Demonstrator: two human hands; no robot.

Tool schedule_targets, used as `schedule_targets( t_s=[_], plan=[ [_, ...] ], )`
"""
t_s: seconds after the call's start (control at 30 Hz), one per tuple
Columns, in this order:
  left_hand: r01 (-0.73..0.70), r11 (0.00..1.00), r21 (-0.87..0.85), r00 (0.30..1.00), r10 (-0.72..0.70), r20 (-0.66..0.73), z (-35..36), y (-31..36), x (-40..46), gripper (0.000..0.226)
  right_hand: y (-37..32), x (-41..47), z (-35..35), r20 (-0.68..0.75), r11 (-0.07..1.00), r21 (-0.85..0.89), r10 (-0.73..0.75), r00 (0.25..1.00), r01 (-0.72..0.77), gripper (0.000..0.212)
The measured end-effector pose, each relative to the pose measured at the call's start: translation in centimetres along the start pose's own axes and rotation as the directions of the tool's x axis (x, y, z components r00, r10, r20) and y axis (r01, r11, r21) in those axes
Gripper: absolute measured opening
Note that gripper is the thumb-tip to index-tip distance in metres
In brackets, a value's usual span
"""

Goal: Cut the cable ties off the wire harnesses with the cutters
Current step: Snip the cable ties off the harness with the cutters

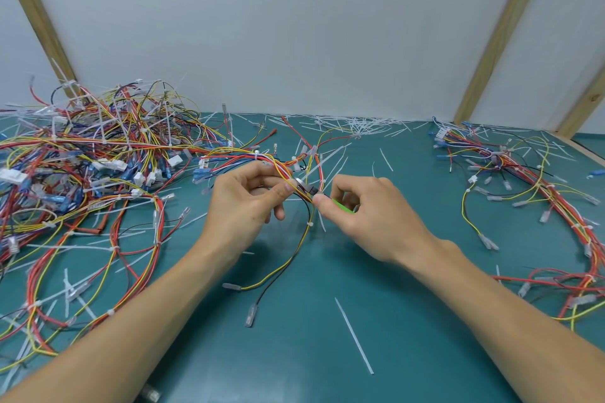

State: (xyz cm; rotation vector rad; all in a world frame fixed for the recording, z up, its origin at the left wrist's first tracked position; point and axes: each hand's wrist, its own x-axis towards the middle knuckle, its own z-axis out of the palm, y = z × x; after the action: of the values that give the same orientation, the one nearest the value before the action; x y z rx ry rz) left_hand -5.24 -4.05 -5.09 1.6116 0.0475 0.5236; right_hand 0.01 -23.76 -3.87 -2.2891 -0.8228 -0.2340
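My left hand (pixel 248 199) pinches a thin, multicoloured wire harness (pixel 288 173) while my right hand (pixel 357 209) grips green-handled cutters (pixel 340 206) against it, above the smooth teal mat (pixel 409 288).

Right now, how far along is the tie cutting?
Done, it seems: cut tie strips litter the green mat, and a spread harness lies at right. In hand: the left hand pinches a harness while the right hand holds the green-handled cutters at it. Left: the big tangled pile, many white ties still on.
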Motion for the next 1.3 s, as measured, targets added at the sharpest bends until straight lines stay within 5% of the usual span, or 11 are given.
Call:
schedule_targets(
  t_s=[1.3],
  plan=[
    [0.012, 1.0, 0.01, 1.0, -0.012, 0.014, -0.01, 0.01, -0.06, 0.023, 0.12, 0.01, 0.22, 0.014, 1.0, 0.003, 0.006, 1.0, -0.006, 0.046]
  ],
)
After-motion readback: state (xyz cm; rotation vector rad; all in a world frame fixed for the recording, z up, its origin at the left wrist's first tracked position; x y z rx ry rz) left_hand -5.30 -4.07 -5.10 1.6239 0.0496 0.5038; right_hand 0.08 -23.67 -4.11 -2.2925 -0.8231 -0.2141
